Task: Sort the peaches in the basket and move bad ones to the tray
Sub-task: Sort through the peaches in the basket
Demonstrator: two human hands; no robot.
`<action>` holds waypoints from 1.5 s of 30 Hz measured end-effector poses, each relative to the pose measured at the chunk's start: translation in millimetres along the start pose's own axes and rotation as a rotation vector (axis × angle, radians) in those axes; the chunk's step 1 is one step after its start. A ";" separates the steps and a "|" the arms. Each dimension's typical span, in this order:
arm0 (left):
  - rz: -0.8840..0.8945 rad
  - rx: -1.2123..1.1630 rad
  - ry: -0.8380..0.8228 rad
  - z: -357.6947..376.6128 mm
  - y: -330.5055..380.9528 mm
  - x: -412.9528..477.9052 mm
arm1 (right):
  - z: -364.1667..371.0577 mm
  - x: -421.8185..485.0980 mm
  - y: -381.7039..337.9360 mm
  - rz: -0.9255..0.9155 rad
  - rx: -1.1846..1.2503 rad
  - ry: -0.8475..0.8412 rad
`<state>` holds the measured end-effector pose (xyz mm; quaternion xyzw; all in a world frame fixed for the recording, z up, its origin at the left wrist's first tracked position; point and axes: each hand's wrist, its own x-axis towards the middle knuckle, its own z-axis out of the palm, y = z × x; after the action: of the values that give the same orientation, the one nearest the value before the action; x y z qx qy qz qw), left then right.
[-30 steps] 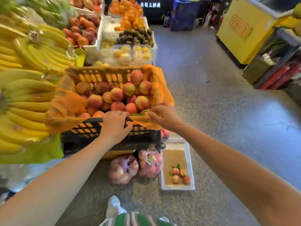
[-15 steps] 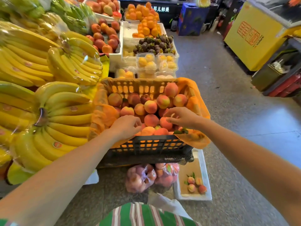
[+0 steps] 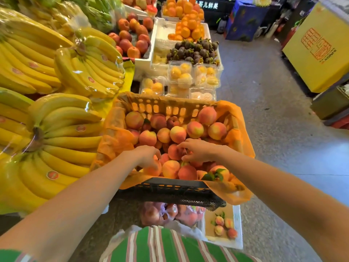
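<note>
A black basket (image 3: 170, 187) lined with orange paper is piled with peaches. My left hand (image 3: 146, 156) reaches in at the near left, its fingers curled down over a peach (image 3: 154, 168). My right hand (image 3: 199, 150) is near the middle of the pile and grips a reddish peach (image 3: 174, 152) between thumb and fingers. On the floor at the lower right lies a white foam tray (image 3: 238, 216) holding several small peaches (image 3: 225, 226), some with leaves.
Banana bunches (image 3: 56, 129) crowd the stand on the left. Clear boxes of yellow fruit (image 3: 188, 76) sit behind the basket, with mangosteens and oranges farther back. Bagged peaches (image 3: 170, 214) lie under the basket. Grey floor and a yellow cabinet (image 3: 319, 48) are on the right.
Both hands moved from the basket's near rim forward into the pile. The right hand took hold of a peach in the middle, and my view shifted closer.
</note>
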<state>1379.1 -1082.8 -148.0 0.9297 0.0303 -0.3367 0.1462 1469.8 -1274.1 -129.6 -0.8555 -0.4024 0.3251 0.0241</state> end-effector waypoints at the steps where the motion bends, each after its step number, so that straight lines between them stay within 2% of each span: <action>1: -0.006 0.004 -0.015 1.5 0.7 2.9 | -0.4 0.8 1.2 -0.014 0.002 0.000; 7: -0.035 0.056 -0.137 2.9 -1.0 19.0 | -3.3 4.5 5.2 -0.050 0.033 0.019; 13: 0.122 -0.001 -0.225 -26.5 -13.7 30.5 | 2.7 8.3 -5.9 -0.112 0.012 -0.066; 16: 0.163 -0.180 -0.213 -63.2 -26.1 32.1 | 2.8 10.7 -16.8 -0.200 -0.022 -0.042; 20: 0.189 -0.524 -0.238 -98.0 -41.6 25.8 | 6.1 19.0 -33.0 -0.290 -0.185 -0.052; 24: 0.130 -0.838 -0.321 -101.9 -61.3 26.5 | 13.1 32.5 -39.3 -0.333 -0.526 -0.062; 29: 0.122 -1.156 -0.410 -100.4 -81.1 23.3 | 11.4 43.3 -50.2 -0.344 -0.633 -0.111; 33: 0.247 -1.169 -0.400 -101.9 -82.1 15.1 | 9.7 44.8 -58.1 -0.307 -0.681 -0.171; 37: 0.260 -1.192 -0.319 -105.4 -81.3 11.9 | 9.4 45.8 -63.0 -0.303 -0.710 -0.165; 39: 0.272 -1.201 -0.322 -106.5 -84.5 13.1 | 5.7 48.0 -57.9 -0.274 -0.652 -0.161; 41: 0.277 -1.219 -0.328 -107.5 -88.3 15.0 | 0.3 47.6 -51.1 -0.217 -0.478 -0.127; 45: 0.233 -1.306 -0.280 -110.3 -88.1 16.6 | -21.4 28.2 -43.0 -0.022 0.387 -0.043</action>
<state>1446.4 -967.1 -100.1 0.5953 0.1077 -0.3485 0.7159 1466.3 -1220.5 -114.9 -0.8234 -0.3420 0.4142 0.1830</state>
